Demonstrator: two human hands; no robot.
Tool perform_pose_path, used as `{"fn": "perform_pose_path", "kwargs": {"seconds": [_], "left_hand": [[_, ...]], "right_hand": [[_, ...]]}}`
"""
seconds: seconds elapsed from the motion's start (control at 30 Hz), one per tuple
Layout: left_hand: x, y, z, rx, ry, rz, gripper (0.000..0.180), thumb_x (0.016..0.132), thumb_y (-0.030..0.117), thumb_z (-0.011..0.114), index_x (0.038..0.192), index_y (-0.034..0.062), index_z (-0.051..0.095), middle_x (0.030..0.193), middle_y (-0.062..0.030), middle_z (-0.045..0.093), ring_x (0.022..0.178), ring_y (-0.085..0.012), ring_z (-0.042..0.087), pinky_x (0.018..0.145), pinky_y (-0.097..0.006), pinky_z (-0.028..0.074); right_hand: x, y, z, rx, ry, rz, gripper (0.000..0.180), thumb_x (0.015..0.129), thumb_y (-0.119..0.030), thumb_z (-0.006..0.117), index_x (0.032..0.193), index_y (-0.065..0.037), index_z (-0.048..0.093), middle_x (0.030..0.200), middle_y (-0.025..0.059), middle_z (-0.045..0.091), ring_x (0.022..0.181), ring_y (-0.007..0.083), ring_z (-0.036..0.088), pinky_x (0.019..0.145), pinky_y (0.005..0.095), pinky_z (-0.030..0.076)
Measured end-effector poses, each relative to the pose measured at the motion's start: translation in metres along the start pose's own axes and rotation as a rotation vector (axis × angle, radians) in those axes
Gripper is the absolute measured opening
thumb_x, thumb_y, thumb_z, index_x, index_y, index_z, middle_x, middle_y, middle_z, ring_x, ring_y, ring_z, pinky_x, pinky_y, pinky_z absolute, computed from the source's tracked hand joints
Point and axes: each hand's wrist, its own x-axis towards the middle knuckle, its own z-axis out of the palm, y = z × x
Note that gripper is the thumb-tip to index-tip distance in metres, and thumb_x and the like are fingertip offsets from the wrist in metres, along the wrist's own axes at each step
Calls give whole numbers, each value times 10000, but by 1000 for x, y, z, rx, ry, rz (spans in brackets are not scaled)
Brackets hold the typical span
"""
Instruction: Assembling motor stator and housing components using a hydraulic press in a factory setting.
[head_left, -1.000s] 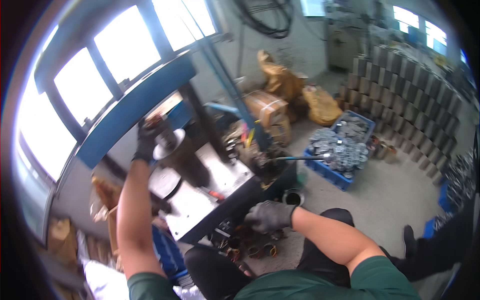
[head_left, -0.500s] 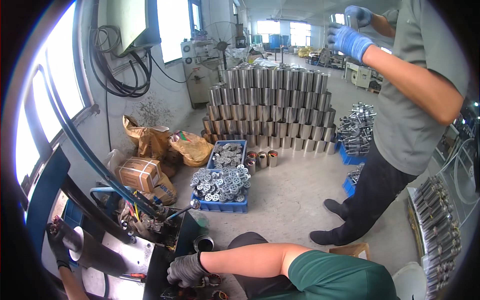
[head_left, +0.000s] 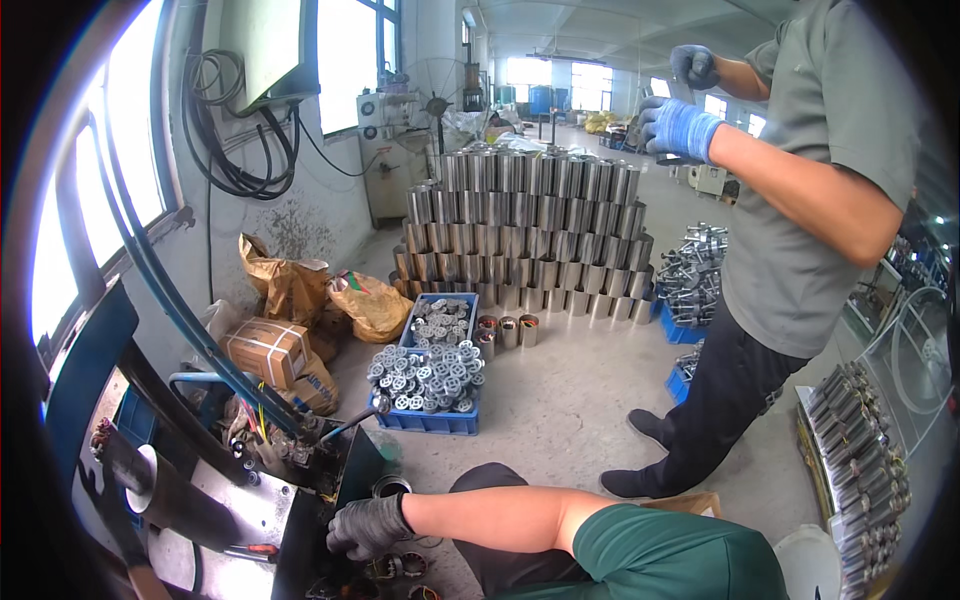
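At the far left my left hand (head_left: 108,508), in a dark glove, is beside a dark cylinder (head_left: 128,462) with reddish wire at its end. Its fingers look apart and stretched upward, though they are dim. That cylinder runs into a light-rimmed, wider dark tube (head_left: 190,512) lying on the metal machine bed (head_left: 262,498). My right hand (head_left: 366,526), in a dark grey glove, has curled fingers at the machine's dark front edge; whatever they grip is hidden. Just below it are wire-wound rings (head_left: 405,565). Behind it stands an open metal cylinder (head_left: 391,487).
A screwdriver-like tool with a red handle (head_left: 262,548) lies on the bed. Ahead are blue crates (head_left: 428,420) of metal discs, stacked steel tubes (head_left: 520,210), sacks and a carton (head_left: 268,350). A co-worker (head_left: 790,200) with gloved hands raised stands at right, near racked metal parts (head_left: 860,460).
My left hand has come off the wire end of the dark cylinder and dropped lower. My right hand stays at the machine's edge. The co-worker's hands have lowered slightly. The view has shifted a little.
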Motion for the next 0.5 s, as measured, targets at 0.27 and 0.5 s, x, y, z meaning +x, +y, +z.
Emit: {"fn": "perform_pose_path", "kwargs": {"seconds": [0.27,0.5], "left_hand": [[-291,229,-36,14,437,-288,302,1023,173,702,1207,-45,599,1121,-128,638,995,-253,603,886,-365,548],[-484,173,43,-169,419,-727,363,997,204,690,1284,7,588,1245,-163,636,1120,-293,590,1003,-423,494]], "right_hand": [[-20,11,3,15,15,34,243,855,-226,721,1037,-65,713,953,174,676,928,403,663,803,506,536],[-26,16,13,30,-27,89,252,874,-220,725,1063,-53,727,959,175,686,934,391,675,807,488,539]]}}
